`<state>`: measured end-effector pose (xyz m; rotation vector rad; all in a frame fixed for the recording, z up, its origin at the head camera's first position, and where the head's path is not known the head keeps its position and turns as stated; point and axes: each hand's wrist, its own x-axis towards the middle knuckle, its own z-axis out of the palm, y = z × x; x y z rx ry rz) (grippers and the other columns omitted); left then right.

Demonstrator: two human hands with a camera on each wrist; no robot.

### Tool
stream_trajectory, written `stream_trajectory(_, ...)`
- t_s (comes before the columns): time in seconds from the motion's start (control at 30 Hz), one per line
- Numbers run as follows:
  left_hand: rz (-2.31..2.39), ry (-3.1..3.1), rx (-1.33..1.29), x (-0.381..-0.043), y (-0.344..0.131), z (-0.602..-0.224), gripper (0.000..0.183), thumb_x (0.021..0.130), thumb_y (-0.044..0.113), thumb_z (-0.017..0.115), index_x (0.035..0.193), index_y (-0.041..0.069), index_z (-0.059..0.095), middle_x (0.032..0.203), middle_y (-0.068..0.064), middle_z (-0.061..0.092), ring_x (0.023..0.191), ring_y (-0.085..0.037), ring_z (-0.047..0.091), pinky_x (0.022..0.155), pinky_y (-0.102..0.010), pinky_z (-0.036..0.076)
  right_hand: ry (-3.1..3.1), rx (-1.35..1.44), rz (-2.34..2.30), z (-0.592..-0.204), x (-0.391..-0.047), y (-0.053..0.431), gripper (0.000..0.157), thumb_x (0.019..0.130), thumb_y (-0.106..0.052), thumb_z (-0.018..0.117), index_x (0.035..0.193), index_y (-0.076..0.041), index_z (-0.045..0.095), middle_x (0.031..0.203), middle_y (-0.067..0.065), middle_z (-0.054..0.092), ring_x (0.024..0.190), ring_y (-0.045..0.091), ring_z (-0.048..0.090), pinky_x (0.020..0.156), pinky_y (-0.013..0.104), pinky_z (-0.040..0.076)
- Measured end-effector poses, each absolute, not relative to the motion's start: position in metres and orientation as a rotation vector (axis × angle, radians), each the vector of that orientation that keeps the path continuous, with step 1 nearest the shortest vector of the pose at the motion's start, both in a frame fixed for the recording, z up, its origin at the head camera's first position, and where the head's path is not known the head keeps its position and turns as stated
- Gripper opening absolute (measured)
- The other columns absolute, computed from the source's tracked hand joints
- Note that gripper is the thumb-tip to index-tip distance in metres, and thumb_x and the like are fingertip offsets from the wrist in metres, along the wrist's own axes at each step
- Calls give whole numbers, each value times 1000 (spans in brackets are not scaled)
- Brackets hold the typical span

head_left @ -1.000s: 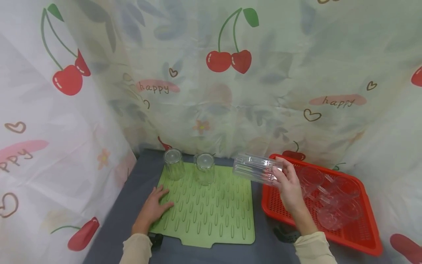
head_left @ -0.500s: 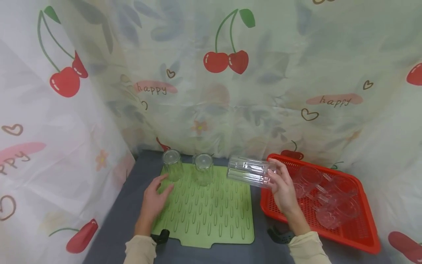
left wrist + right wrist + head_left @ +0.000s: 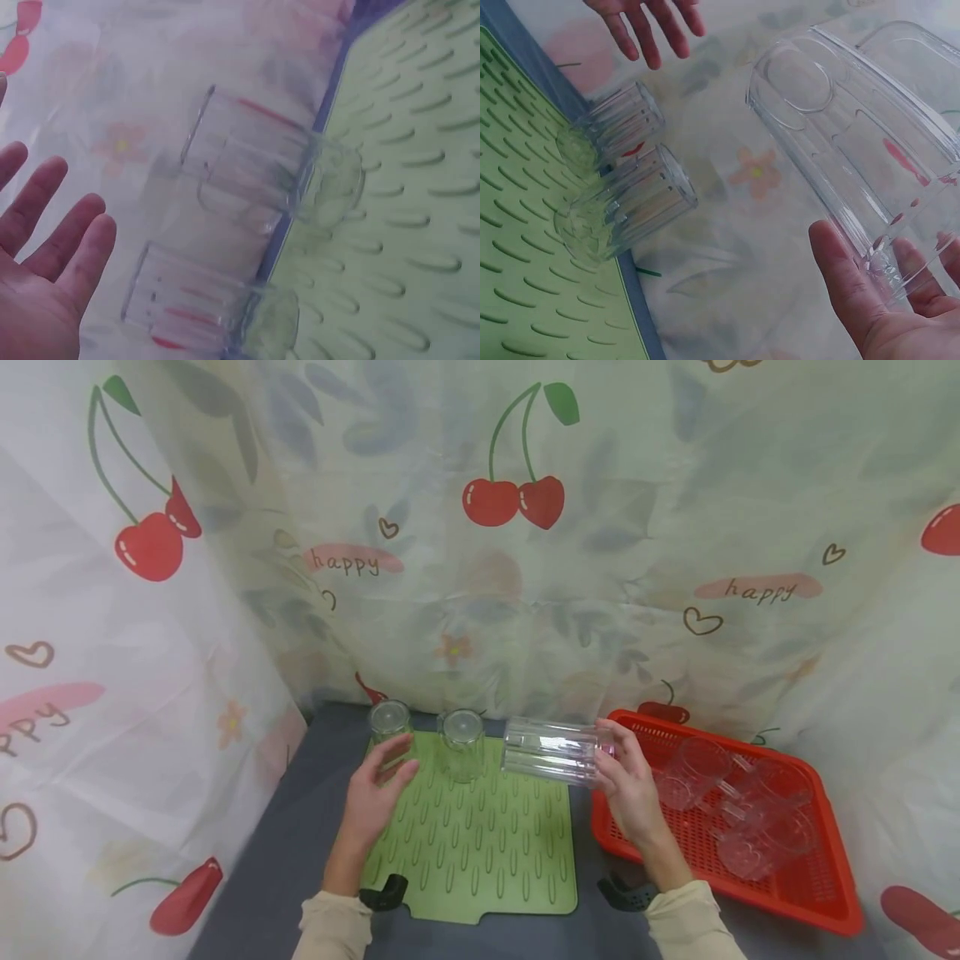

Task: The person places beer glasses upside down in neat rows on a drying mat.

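My right hand (image 3: 632,793) holds a clear ribbed glass mug (image 3: 551,753) by its rim end, between thumb and fingers. The mug lies tilted on its side in the air, its base pointing left; its handle shows in the right wrist view. My left hand (image 3: 372,797) hovers over the green mat (image 3: 480,852), fingers spread and nothing held. Behind it, two more glass mugs, a left one (image 3: 390,718) and a right one (image 3: 462,747), stand upside down along the mat's back edge. In the head view, my left hand partly hides the left mug.
A red plastic basket (image 3: 843,893) stands right of the mat, with several clear mugs (image 3: 765,843) lying in it. The mat lies on a dark grey tabletop (image 3: 262,877). A cherry-print curtain (image 3: 510,635) closes off the back and sides.
The held mug and my right hand have moved left, away from the basket and over the mat. My left hand has lifted and shifted right. The two standing mugs have stayed put.
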<state>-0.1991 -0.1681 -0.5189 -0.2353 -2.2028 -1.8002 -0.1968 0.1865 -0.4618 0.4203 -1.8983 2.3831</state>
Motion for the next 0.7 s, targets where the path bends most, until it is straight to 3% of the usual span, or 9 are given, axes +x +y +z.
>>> stream_trajectory(0.1, -1856, -2161, -290, -199, -160, -515, 46, 99, 13, 68, 143, 12, 57, 146, -13, 59, 137, -33, 55, 104, -17, 51, -1903, 428, 2376, -465, -197, 185, 39, 105, -5, 48, 142, -14, 41, 127, -5, 56, 100, 4, 65, 83, 22, 60)
stream_trajectory(0.2, -1894, -2134, -334, -199, -151, -511, 48, 98, 12, 68, 145, 13, 55, 147, -13, 58, 137, -37, 54, 100, -17, 53, -1890, 466, 2383, -468, -197, 183, 39, 104, -1, 48, 141, -12, 41, 131, -4, 55, 105, 4, 63, 84, 22, 60)
stream_trajectory(0.4, -1986, -2120, -434, -195, -137, -499, 55, 97, 8, 69, 148, 18, 51, 152, -7, 53, 139, -39, 51, 98, -25, 56, -1852, 580, 2381, -474, -198, 179, 44, 101, 5, 49, 142, -5, 38, 137, 0, 53, 112, 7, 63, 86, 21, 58)
stream_trajectory(0.7, -2010, -2155, -578, -191, -119, -486, 59, 100, 8, 63, 155, 15, 42, 160, -14, 40, 142, -43, 46, 100, -42, 57, -1800, 695, 2405, -480, -197, 172, 46, 98, 12, 49, 141, 2, 36, 138, 3, 51, 121, 9, 63, 94, 23, 59)
